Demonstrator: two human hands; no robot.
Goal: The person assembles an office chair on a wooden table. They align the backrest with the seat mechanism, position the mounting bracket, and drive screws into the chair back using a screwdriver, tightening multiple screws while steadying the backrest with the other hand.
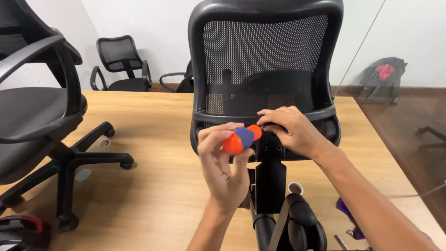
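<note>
Wooden table (139, 139): screwdriver (241, 139) gripped between both hands.

Wooden table (153, 195), office chairs (42, 135) atop

Four black office chairs: one mesh-backed chair (267, 60) lying on the wooden bench (153, 139), one standing on the bench at left (32, 111), two behind it (121, 62) (179, 82). One orange-and-blue screwdriver (241, 138). Two hands (224, 165) (290, 131). One grey backpack (382, 79). One small white roll (295, 188).
</note>
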